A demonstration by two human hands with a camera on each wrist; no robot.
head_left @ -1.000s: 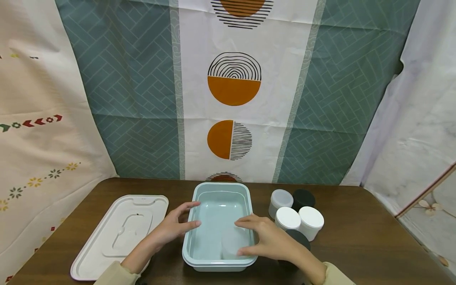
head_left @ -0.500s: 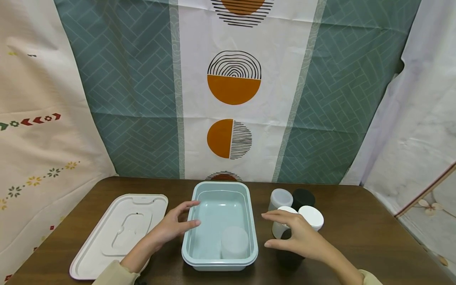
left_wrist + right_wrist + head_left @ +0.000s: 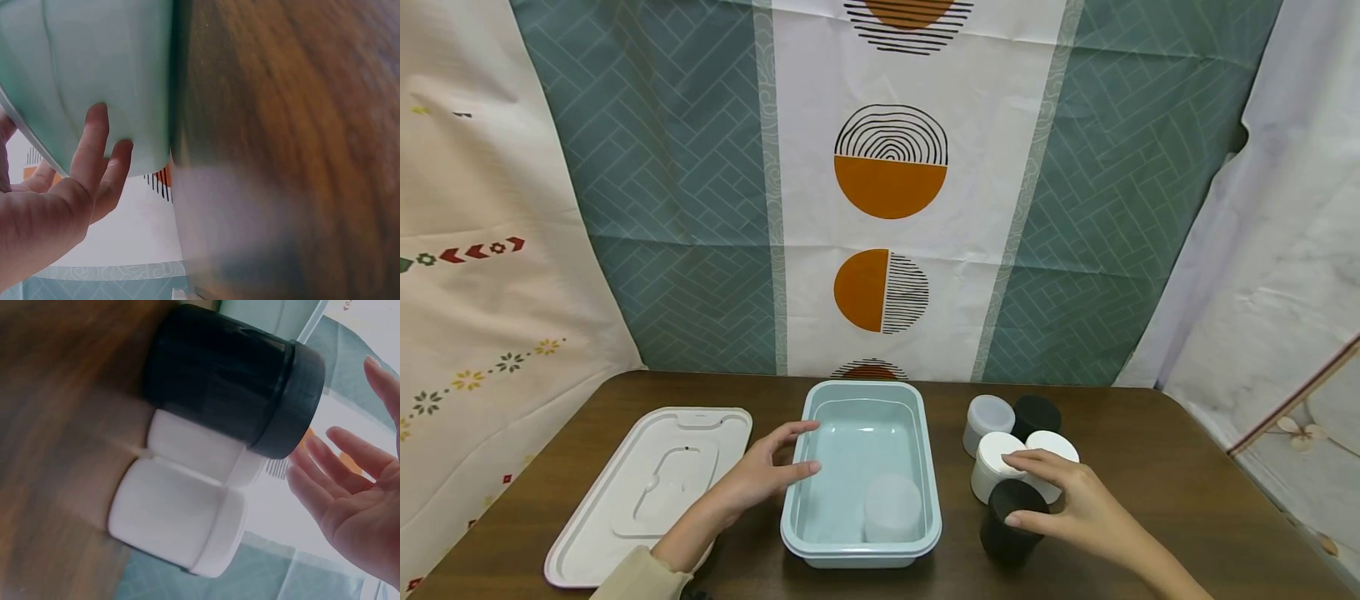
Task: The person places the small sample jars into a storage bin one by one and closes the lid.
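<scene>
A light blue rectangular tub (image 3: pixel 857 467) stands in the middle of the table, with a frosted white jar (image 3: pixel 892 508) inside at its near right corner. My left hand (image 3: pixel 771 468) grips the tub's left wall; thumb and index finger reach over the rim, while other fingers press the outside in the left wrist view. My right hand (image 3: pixel 1075 504) is spread beside and over a black lidded jar (image 3: pixel 1011 533), thumb at the lid's near right side. The right wrist view shows its fingers around the black jar's lid end, with space between hand and jar.
Behind the black jar stand two white jars (image 3: pixel 996 479), a translucent jar (image 3: pixel 987 423) and a second black jar (image 3: pixel 1036 417), close together. A white lid (image 3: pixel 651 492) lies flat on the brown table (image 3: pixel 1157 483) at left. Patterned cloth (image 3: pixel 880 208) hangs behind.
My right hand let go of the frosted jar in the tub, then moved right to the near black jar. The left hand stayed at the tub's left wall.
</scene>
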